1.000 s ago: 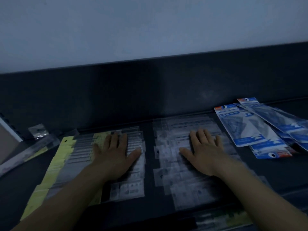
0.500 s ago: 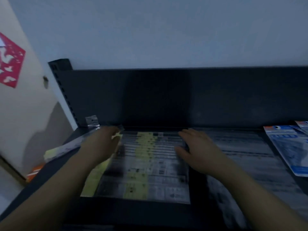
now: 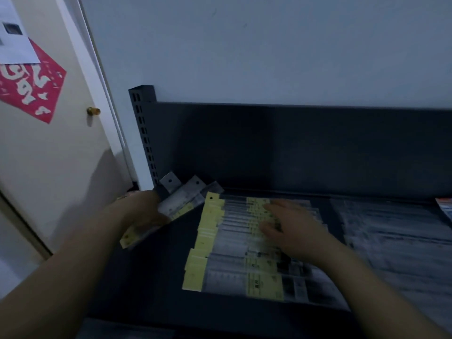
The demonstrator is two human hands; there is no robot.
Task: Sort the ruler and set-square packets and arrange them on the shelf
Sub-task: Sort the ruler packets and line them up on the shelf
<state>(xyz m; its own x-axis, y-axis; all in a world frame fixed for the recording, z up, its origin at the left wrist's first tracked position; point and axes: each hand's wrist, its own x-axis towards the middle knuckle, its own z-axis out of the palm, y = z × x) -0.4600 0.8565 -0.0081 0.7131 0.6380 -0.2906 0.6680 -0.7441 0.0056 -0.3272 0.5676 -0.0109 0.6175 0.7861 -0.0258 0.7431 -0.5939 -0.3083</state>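
The left hand (image 3: 144, 211) curls its fingers round a slanted bundle of ruler packets (image 3: 181, 199), probably to add it to the fanned row (image 3: 234, 253) just right of its thumb. The right hand (image 3: 291, 228) lies flat on that row, fingers slightly apart (pinning it, I'd guess). Beneath is a dark shelf (image 3: 151, 277), with a door (image 3: 49, 155) beyond the left knuckles.

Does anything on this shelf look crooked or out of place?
The loose bundle of ruler packets at the left end of the shelf lies diagonally, not lined up with the row of yellow-labelled ruler packets beside it. The left hand grips that bundle; the right hand rests on the row.
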